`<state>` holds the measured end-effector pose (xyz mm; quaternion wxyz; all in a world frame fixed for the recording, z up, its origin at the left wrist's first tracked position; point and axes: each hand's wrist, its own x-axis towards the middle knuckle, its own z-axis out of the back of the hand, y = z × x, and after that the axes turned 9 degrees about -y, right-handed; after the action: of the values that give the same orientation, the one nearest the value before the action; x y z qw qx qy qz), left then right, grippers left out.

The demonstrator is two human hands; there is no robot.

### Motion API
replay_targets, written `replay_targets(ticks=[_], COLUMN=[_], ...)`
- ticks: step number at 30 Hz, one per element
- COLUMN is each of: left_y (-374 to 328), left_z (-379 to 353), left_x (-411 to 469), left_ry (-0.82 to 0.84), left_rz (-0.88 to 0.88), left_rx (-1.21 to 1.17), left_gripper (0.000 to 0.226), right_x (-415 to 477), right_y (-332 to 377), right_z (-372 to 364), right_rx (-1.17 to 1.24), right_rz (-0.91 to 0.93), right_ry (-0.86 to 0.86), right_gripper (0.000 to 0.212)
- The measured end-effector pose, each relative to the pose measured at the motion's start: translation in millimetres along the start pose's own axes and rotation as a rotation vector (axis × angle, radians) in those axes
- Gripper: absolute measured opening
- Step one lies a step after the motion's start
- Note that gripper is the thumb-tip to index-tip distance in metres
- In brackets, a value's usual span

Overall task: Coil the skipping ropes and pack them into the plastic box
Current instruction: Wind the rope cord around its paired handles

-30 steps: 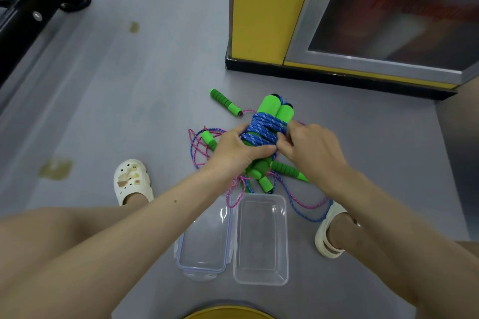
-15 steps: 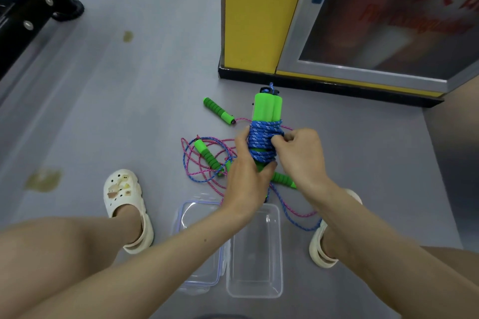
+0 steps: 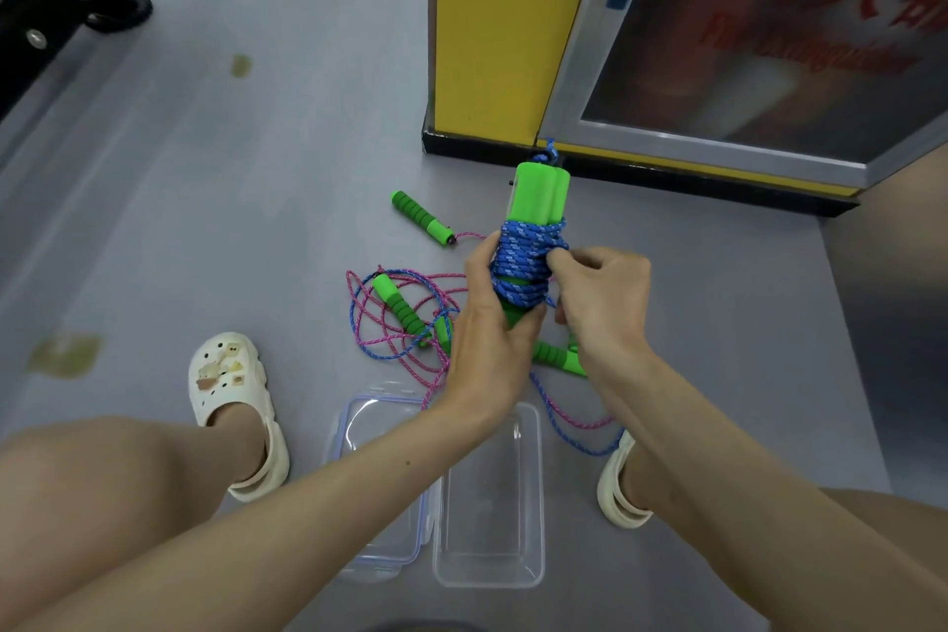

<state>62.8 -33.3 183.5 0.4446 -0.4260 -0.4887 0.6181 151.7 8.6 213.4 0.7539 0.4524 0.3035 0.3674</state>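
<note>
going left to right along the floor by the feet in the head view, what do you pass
left clog → clear lid → plastic box → right clog

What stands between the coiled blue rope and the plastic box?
Nothing visible. The left hand and right hand grip the coiled blue rope beyond the plastic box, which lies open, lid beside it.
</note>
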Motion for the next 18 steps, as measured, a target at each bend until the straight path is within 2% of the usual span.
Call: replay_targets(ticks=[4, 15, 18], left_y=[-1, 1, 1], left_z=[3, 5, 9], left_x=[3, 9, 9], left_ry=[0.035, 0.081, 0.123], left_rz=[0.031, 0.235, 0.256], left_rx=[-0.060, -0.257, -0.246], left_gripper=[0.071, 0.063, 0.065], right_x=[2, 9, 7], right_y=[4, -11, -11], right_z=[4, 3, 4], right_rx=[0.055, 0.005, -0.001], right_rz=[-0.085, -0.113, -0.123], right_ry=[0.050, 0.061, 0.128], right_gripper=[0.019, 0.026, 0.025])
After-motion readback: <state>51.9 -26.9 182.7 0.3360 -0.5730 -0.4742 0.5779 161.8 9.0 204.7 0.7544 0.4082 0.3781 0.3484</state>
